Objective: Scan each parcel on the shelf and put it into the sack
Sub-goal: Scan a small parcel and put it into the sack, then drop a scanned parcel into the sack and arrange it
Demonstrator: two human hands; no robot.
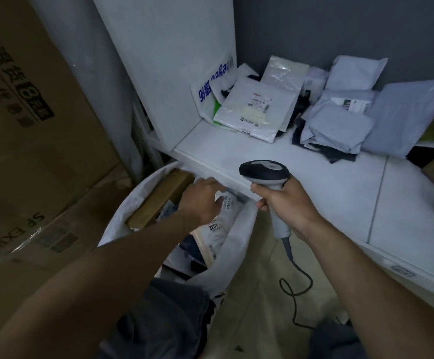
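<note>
The left hand grips a labelled parcel in the sack beside a cardboard box; the right hand grips the barcode scanner.

A grey-and-black barcode scanner is gripped by the right hand; at its eight o'clock a white labelled plastic parcel is held by the left hand.

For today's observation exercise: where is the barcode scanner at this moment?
In the head view the right hand grips the barcode scanner just right of centre, at the front edge of the shelf, beside the open sack.
</note>
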